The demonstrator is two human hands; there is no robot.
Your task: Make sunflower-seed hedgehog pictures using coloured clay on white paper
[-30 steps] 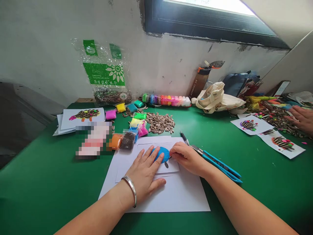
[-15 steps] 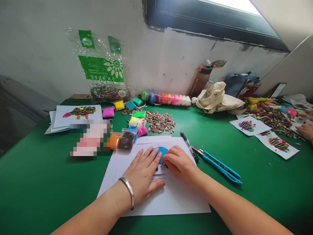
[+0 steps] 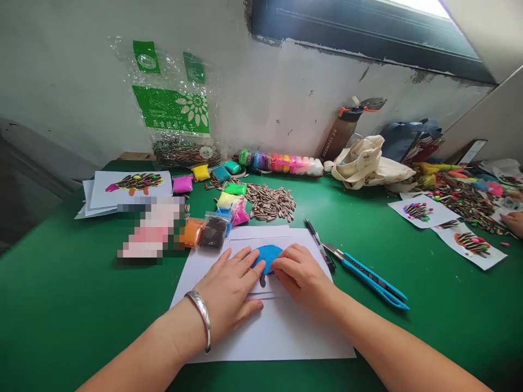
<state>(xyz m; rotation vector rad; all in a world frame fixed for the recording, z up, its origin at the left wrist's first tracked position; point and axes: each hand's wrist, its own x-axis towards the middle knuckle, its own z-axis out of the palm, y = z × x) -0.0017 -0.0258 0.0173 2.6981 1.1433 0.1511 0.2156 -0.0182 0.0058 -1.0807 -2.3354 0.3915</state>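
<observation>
A flat blue clay oval lies on white paper, and a small dark clay piece pokes out below it. My left hand, wearing a silver bangle, rests flat with fingers extended; its fingertips touch the oval's left side. At the oval's right edge, my right hand has its fingers pinched together against the paper. Whatever sits between those fingertips is hidden by the hand.
A black pen and a blue utility knife lie right of the paper. Beyond it are bagged clay and sunflower seeds. Seed-decorated cards lie left. At far right, another person's hand is near more seeds.
My left hand has slid slightly left, uncovering more of the blue oval and the dark piece. My right hand stays pinched at the oval's right edge. The view has shifted slightly.
</observation>
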